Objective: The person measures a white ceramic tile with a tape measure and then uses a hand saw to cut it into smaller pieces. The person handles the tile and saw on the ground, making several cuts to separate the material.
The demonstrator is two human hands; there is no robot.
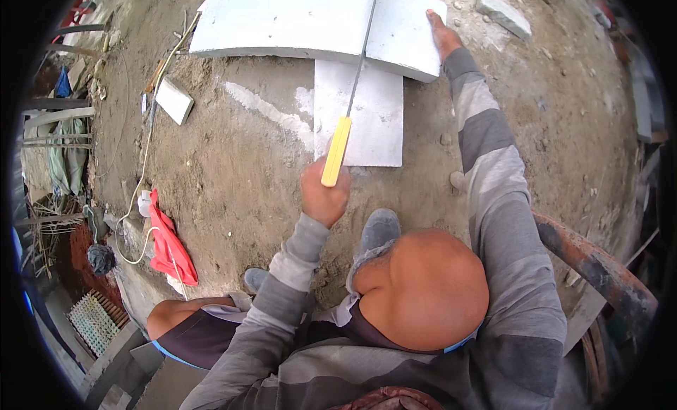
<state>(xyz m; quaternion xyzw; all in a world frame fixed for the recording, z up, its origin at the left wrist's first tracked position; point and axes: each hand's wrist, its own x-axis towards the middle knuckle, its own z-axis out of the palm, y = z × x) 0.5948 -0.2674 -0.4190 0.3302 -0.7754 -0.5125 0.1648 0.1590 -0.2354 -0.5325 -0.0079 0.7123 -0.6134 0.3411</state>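
Note:
My left hand [326, 191] is wrapped around the yellow handle of a hand saw [338, 149]. Its thin dark blade runs up across a large white block [282, 18], which looks like lightweight concrete, along a line near the block's right end. At that right edge, my right hand [443, 36] grips the block, a fingertip on the top face and the other fingers hidden. Beneath the block lies a second white slab [377, 128], flat on the ground and pointing toward me. How deep the blade sits in the block I cannot tell.
A small white offcut [173, 101] lies left, beside a pale cord [147, 156]. Further right is a grey-white block piece [503, 15]. A red cloth [169, 244] lies by my left leg. A rusty pipe [596, 262] slants at the right. White dust [268, 110] streaks the dirt.

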